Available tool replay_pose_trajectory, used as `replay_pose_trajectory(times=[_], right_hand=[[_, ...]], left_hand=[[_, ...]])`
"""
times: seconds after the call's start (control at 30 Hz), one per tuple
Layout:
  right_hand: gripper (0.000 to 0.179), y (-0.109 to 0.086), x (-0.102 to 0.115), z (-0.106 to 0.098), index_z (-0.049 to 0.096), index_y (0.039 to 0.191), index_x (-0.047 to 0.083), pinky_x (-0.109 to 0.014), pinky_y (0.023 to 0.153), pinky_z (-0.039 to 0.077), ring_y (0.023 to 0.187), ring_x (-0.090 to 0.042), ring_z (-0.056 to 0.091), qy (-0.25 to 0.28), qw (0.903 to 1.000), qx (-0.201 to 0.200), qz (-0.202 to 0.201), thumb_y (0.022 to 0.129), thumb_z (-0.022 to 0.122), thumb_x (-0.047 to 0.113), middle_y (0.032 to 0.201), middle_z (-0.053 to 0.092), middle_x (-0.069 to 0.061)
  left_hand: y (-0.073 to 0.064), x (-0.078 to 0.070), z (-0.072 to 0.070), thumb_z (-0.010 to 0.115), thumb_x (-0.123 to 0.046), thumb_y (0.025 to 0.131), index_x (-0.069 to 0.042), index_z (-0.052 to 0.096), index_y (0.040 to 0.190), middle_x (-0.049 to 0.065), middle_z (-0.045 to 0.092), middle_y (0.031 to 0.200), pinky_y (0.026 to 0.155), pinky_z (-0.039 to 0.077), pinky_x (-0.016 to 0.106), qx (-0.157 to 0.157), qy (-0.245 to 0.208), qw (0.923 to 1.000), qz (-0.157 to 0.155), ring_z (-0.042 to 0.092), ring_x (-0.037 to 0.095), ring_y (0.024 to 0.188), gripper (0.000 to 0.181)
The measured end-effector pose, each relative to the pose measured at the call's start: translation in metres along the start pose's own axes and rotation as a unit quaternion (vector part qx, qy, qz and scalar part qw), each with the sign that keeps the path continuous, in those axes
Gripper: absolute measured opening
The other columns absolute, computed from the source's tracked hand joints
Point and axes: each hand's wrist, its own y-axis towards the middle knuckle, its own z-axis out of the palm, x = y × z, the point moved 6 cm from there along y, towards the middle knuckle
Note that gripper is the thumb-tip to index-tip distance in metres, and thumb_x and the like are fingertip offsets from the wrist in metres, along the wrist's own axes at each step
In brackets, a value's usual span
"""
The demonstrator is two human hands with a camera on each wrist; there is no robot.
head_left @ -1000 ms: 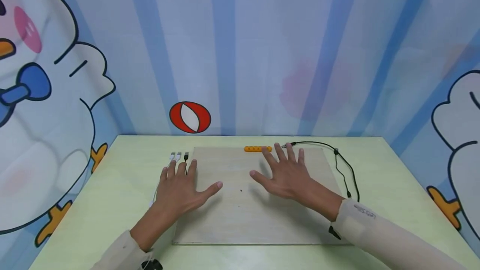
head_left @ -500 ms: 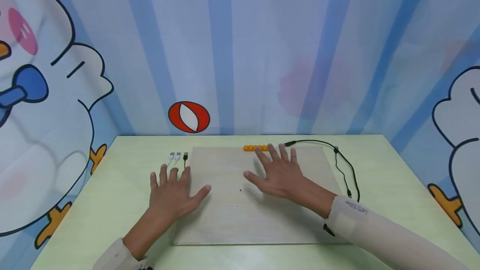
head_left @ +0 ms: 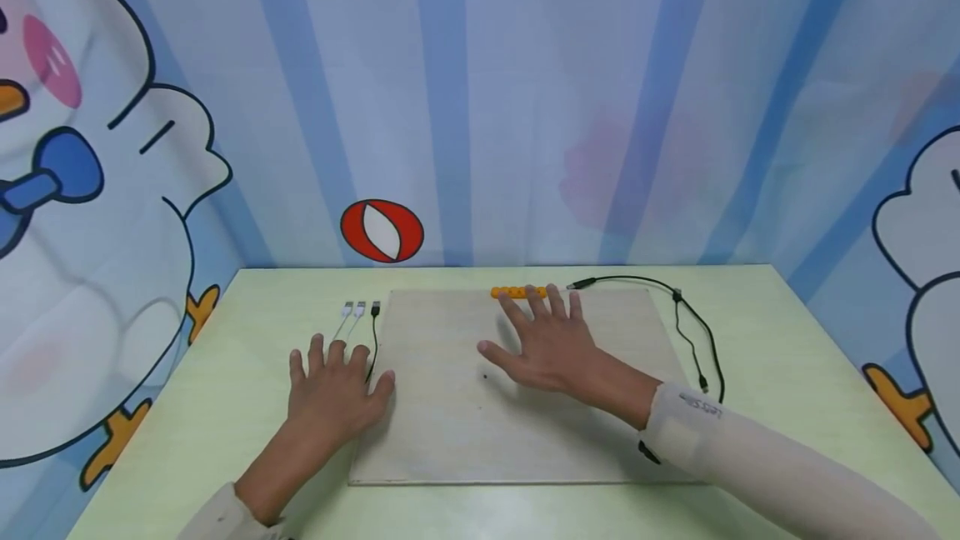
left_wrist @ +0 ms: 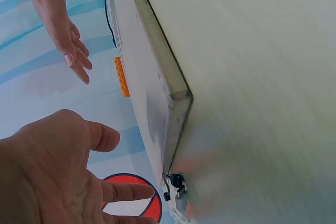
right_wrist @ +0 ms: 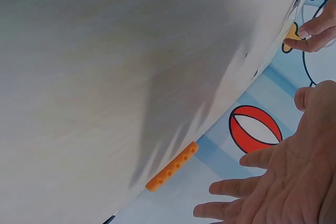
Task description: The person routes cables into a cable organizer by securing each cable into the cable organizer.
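Head view shows, nearest, the pale tabletop (head_left: 247, 373) running under a flat, whitish rectangular board (head_left: 465, 448). Over the board's left edge and the tabletop beside it hovers the person's left hand (head_left: 330, 402), palm down, its fingers spread and grasping nothing. Slightly farther off, right of the board's middle, the right hand (head_left: 551, 348) hangs above the surface, its fingers likewise extended and released; both wrist views show a gap beneath.

Holding the hands well here seems to call for level palms and relaxed fingers, with the left fingers lifted enough not to drag the thin leads below them. On the far left lie two white USB plugs (head_left: 360, 308) and one black USB plug (head_left: 376, 308), side by side. A black cable (head_left: 710, 333) curves around the board's far right corner. An orange knobbed bar (head_left: 517, 292) lies along the board's far edge, just beyond the right fingertips; whether it rests wholly on the board cannot be told. No container is visible. Farthest stands the blue striped backdrop (head_left: 517, 107).
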Motion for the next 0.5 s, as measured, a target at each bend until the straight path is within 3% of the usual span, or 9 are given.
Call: replay_pose_trajectory(times=[0.5], right_hand=[[0.089, 0.008, 0.012, 0.007, 0.038, 0.177, 0.023, -0.082, 0.135, 0.014, 0.170, -0.060, 0.024, -0.012, 0.9998, 0.005, -0.014, 0.107, 0.045, 0.078, 0.179, 0.039, -0.026]], left_hand=[[-0.009, 0.008, 0.004, 0.052, -0.035, 0.113, 0.005, 0.064, 0.139, 0.038, 0.054, 0.154, 0.128, 0.020, 0.088, 0.002, 0.000, 1.0000, -0.003, 0.031, 0.067, 0.161, 0.049]])
